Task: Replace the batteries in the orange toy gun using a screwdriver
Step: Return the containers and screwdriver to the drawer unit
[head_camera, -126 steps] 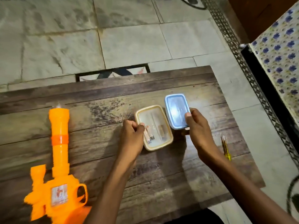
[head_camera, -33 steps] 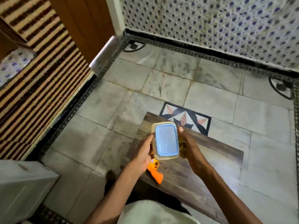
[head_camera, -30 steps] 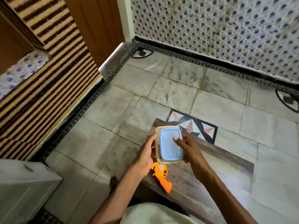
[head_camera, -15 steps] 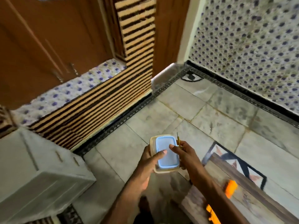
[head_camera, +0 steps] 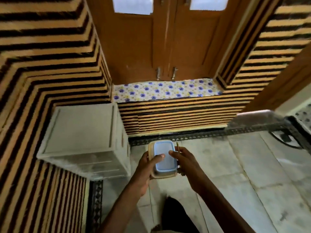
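Both hands are up in front of the body, sharing one small box [head_camera: 162,176]. It is a tan plastic tub with a pale blue lid [head_camera: 165,163] pressed on top. The left hand [head_camera: 144,163] cups the box's left side, with its fingers curled underneath and its thumb laid flat across the lid. The right hand [head_camera: 185,158] takes the other side. One fingertip rests on the lid and the remaining fingers are wrapped round the right edge and lower corner.

The screwdriver [head_camera: 178,147] is tucked into that same right-hand grip, running alongside the box's right wall and touching it. Its yellow handle is clamped by the fingers, and its thin tip pokes out past the far end of the box.

All this is held over a grey marble floor [head_camera: 218,157]. Just to the left stands a white drawer unit [head_camera: 80,128], set against a wall of black and tan stripes [head_camera: 42,64]. Straight ahead, a ledge covered in blue-flowered cloth [head_camera: 161,89] sits below brown wooden shutters [head_camera: 134,47].
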